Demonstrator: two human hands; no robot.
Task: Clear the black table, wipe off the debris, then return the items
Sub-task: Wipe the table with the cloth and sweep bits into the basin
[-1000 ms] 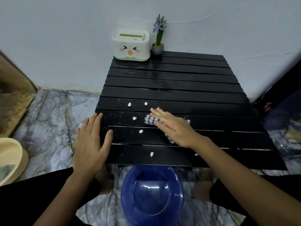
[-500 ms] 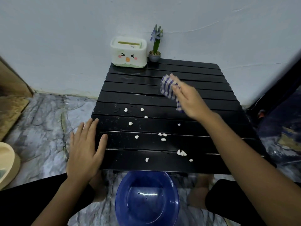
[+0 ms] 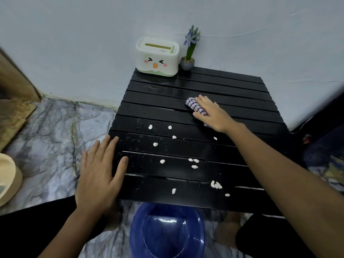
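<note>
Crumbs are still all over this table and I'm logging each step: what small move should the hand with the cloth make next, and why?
Probably drag the checked cloth under the right hand toward the near edge, sweeping the white crumbs into the blue basin waiting below it.

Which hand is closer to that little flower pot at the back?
Right. The right hand presses the cloth just in front of the flower pot; the left hand rests at the table's near-left edge.
</note>
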